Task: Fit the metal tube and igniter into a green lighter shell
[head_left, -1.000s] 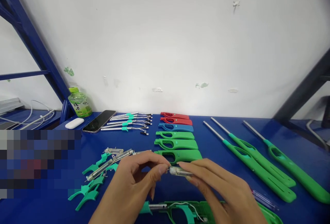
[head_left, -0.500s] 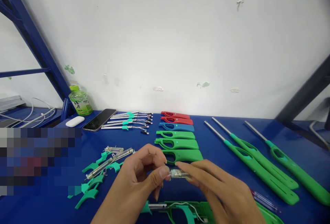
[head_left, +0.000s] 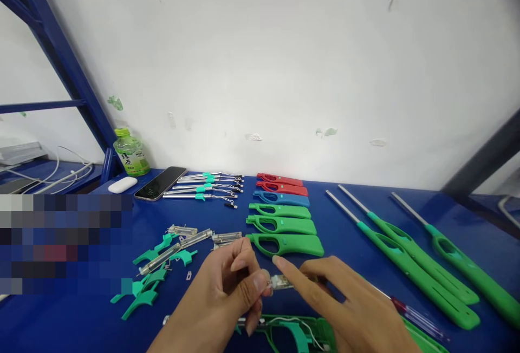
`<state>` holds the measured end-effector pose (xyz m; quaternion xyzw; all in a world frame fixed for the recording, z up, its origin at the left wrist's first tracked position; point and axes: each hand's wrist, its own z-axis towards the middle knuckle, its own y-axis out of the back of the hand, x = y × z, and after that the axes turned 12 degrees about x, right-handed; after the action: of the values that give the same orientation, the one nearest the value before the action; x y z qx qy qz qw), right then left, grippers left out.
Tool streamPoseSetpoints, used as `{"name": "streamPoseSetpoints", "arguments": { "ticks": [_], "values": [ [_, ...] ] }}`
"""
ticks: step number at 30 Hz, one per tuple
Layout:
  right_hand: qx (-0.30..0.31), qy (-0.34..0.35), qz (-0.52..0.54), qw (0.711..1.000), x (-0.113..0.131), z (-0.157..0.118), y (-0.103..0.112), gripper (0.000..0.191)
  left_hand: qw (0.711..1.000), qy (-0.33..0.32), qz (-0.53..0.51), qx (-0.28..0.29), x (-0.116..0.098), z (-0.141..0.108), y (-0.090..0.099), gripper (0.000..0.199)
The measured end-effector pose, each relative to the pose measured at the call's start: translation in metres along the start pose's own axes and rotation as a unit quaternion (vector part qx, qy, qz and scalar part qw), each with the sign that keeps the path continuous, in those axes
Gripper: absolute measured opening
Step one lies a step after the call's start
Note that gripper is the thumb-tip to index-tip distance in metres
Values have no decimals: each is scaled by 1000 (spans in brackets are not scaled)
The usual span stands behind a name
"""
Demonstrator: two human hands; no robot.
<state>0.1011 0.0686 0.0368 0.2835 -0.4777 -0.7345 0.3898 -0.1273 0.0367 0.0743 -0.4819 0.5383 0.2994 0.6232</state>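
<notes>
Both hands, left hand (head_left: 221,296) and right hand (head_left: 345,309), are pinching the clear tube (head_left: 281,282) endwise, its axis lying crosswise above the worktop's (head_left: 357,244) near edge.

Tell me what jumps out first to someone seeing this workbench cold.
Front and centre, the left hand and right hand pinch a small clear part between them, above an open green lighter shell at the bottom edge. Behind them lies a neat column of coloured handle shells, red at the back, then blue, then green. To the right, three finished long green lighters lie slanted on the blue table.
</notes>
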Motion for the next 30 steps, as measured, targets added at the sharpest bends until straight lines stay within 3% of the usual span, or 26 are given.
{"name": "streamPoseSetpoints", "arguments": {
  "ticks": [9, 18, 25, 28, 30],
  "values": [
    [22, -12, -16, 1000, 1, 1, -4, 73, 999, 26, -36, 5, 12, 2, 2, 74],
    [43, -29, -12, 999, 6, 2, -3, 83, 1000, 16, -5, 24, 22, 5, 7, 69],
    [44, -37, -9, 998, 6, -1, -5, 87, 998, 9, 62, 1, 10, 3, 0, 58],
    [33, -38, 10, 999, 3, -3, -4, 79, 994, 11, 108, -11, -2, -2, -2, 52],
    [1, -59, 32, 998, 0, -4, -3, 59, 988, 10, 148, -30, -11, -8, 1, 46]
  ]
}}
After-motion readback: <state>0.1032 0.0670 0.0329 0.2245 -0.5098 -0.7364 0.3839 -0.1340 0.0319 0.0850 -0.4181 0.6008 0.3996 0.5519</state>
